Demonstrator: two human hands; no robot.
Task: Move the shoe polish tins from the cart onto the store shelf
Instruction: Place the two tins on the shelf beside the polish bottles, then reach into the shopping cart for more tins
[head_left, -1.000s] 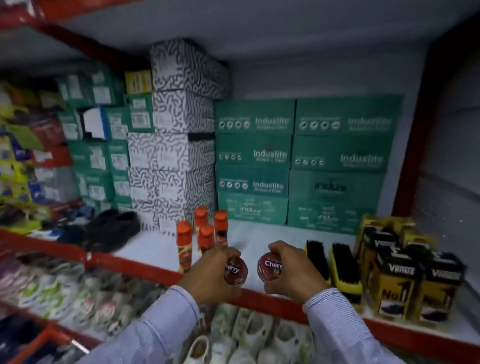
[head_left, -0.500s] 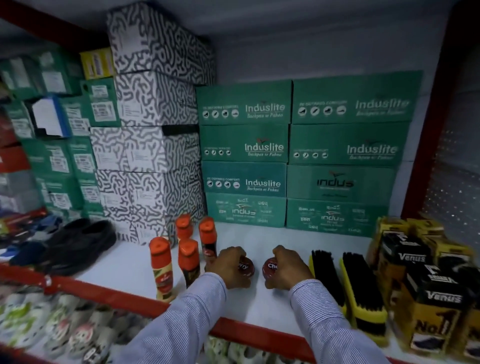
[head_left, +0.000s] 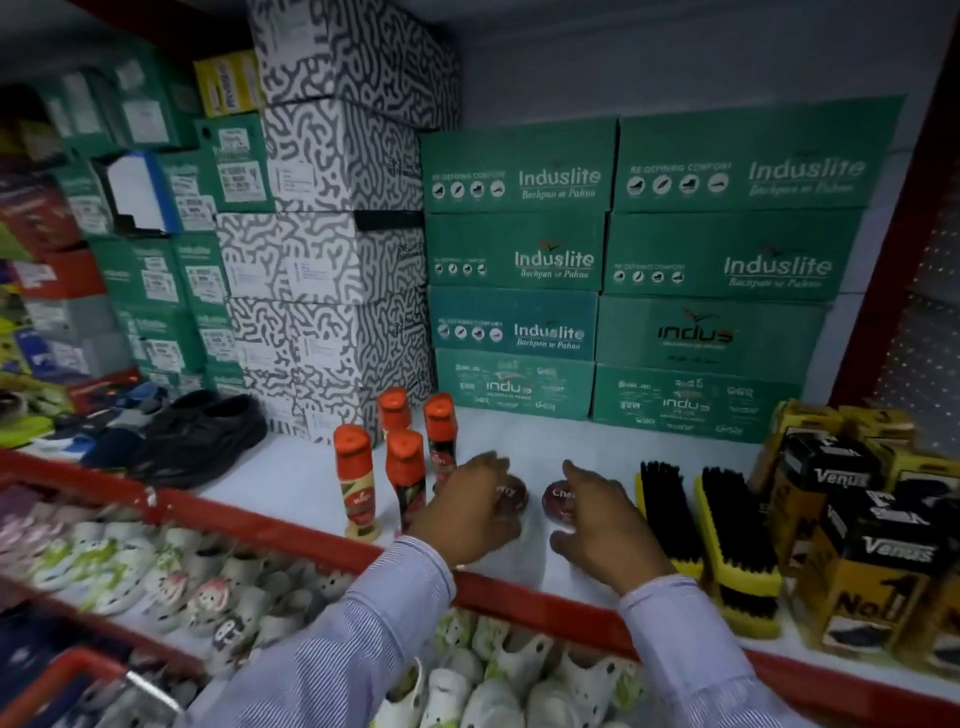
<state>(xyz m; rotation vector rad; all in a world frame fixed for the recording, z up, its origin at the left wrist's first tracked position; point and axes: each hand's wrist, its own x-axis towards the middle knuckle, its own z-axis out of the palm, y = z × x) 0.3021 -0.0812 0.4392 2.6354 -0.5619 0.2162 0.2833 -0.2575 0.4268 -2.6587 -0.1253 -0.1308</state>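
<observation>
Two round dark red shoe polish tins lie flat side by side on the white shelf (head_left: 524, 431). The left tin (head_left: 513, 494) is half covered by my left hand (head_left: 470, 512); the right tin (head_left: 558, 506) shows "Che" lettering beside my right hand (head_left: 605, 525). Both hands hover just in front of the tins with fingers spread, no longer gripping them. Whether fingertips still touch the tins I cannot tell. The cart is not clearly seen.
Orange-capped polish bottles (head_left: 402, 467) stand left of the tins; yellow-backed black brushes (head_left: 727, 525) and Venus boxes (head_left: 857, 535) lie to the right. Green Induslite boxes (head_left: 519, 254) and patterned boxes (head_left: 322, 260) fill the back. A red rail (head_left: 260, 525) edges the shelf; black shoes (head_left: 202, 436) sit at the left.
A second ago both hands carried the tins over the rail. They set them down on the shelf, and now the fingers have opened and pulled back slightly.
</observation>
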